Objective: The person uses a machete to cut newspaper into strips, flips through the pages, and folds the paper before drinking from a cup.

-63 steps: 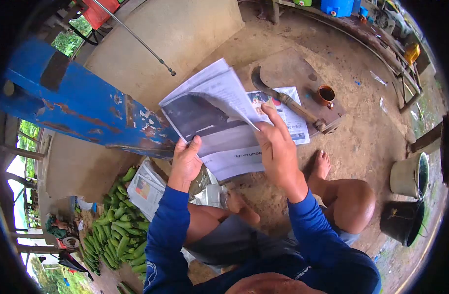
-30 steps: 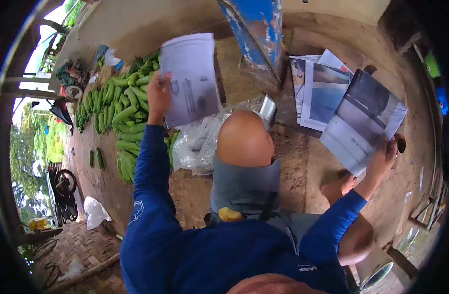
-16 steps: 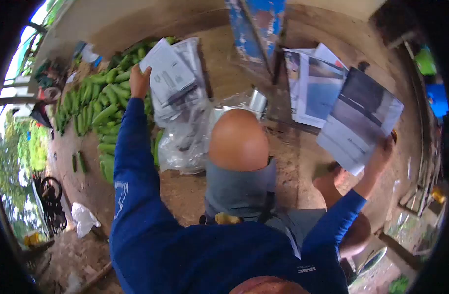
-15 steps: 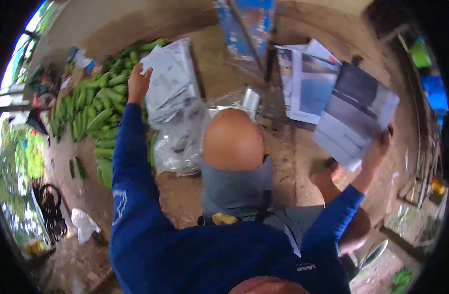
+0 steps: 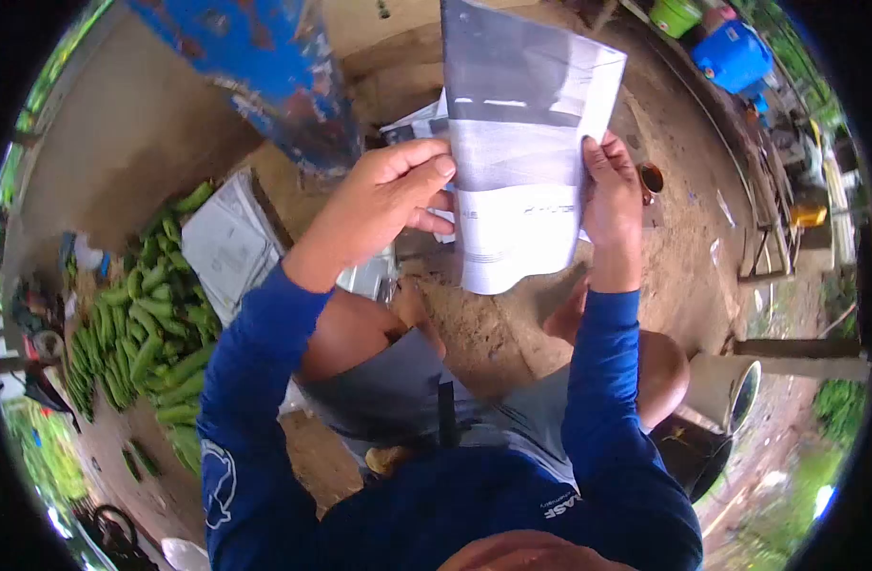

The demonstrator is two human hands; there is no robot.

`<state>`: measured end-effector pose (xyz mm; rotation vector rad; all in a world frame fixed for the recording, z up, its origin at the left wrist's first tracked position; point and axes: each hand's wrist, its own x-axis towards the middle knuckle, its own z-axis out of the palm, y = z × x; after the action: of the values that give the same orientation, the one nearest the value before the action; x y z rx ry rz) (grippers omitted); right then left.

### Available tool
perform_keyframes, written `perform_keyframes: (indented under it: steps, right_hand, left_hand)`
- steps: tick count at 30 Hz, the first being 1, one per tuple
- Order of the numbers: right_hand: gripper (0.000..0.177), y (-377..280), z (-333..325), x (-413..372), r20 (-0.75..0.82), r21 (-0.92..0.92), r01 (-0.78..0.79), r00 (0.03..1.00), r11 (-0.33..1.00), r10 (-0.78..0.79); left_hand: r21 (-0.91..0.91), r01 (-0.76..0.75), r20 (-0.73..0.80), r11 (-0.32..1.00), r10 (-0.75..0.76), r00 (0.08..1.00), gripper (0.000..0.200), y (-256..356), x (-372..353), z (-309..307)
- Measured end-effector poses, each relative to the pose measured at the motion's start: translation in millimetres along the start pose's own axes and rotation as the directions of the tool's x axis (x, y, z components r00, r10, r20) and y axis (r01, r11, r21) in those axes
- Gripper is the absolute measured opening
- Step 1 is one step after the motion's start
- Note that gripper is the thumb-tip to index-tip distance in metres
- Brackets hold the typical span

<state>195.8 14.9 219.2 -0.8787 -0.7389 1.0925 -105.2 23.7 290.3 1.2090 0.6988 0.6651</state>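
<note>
A printed paper sheet (image 5: 526, 162), grey and black above and white below, is held up in front of me. My right hand (image 5: 615, 195) grips its right edge, thumb on the front. At the left edge is my left hand (image 5: 388, 205), its fingers apart and its fingertips beside or against the paper; a firm hold does not show. Partly behind my left forearm lies a stack of papers (image 5: 228, 238) on the left. More printed sheets (image 5: 421, 124) show behind the held one.
Long green vegetables (image 5: 150, 333) are piled on the floor at the left. A blue, worn post or board (image 5: 274, 86) stands at the top. Blue (image 5: 735, 57) and green (image 5: 676, 14) containers are at the upper right. A bucket (image 5: 726, 390) lies at the right.
The sheet has moved from the right to in front of me with my right hand. My left hand has left the paper stack and come to the sheet's left edge. The view has turned.
</note>
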Motion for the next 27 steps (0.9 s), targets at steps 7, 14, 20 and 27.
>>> perform_keyframes:
  steps: [7,14,20,27]
  right_hand:
    - [0.010,20,-8,-14,0.019,0.134,-0.073,0.997,0.988,0.071]
    - [0.016,30,-12,-17,-0.090,-0.040,0.042,0.995,0.998,-0.046]
    - [0.048,39,-6,-25,-0.038,-0.716,0.245,0.921,0.653,-0.388]
    - [0.037,6,38,-50,0.223,-0.451,-0.032,0.964,0.892,0.147]
  left_hand:
    - [0.215,-0.097,-0.119,0.972,0.124,0.985,0.060,-11,25,52]
    - [0.310,-0.119,-0.212,0.943,0.191,0.959,0.056,-36,41,60]
    - [0.803,0.004,-0.265,0.595,0.352,0.898,0.045,-56,57,60]
    - [0.974,-0.075,-0.042,0.212,0.500,0.865,0.057,-74,65,75]
